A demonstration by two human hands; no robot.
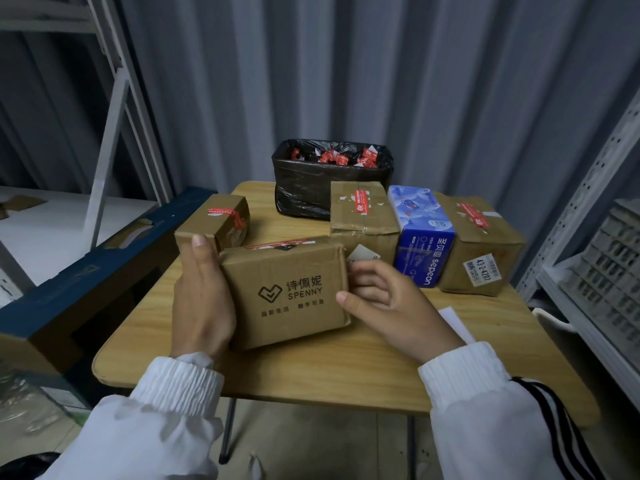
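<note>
A brown cardboard box marked SPENNY [287, 292] stands tilted on the wooden table [311, 368], its printed face toward me. My left hand [202, 303] grips its left side, thumb up along the edge. My right hand [388, 299] grips its right edge, thumb on the front face and fingers curled behind. A small white label corner [360, 252] sticks up just behind the box, above my right fingers. Red tape runs along the box's top.
Behind stand a small taped box [214, 220], a black-bagged bin [329, 178] with red tape scraps, a taped box [362, 216], a blue tissue pack [422, 233] and a labelled box [481, 247]. Metal shelving flanks both sides; a blue-edged carton [104, 265] lies at left.
</note>
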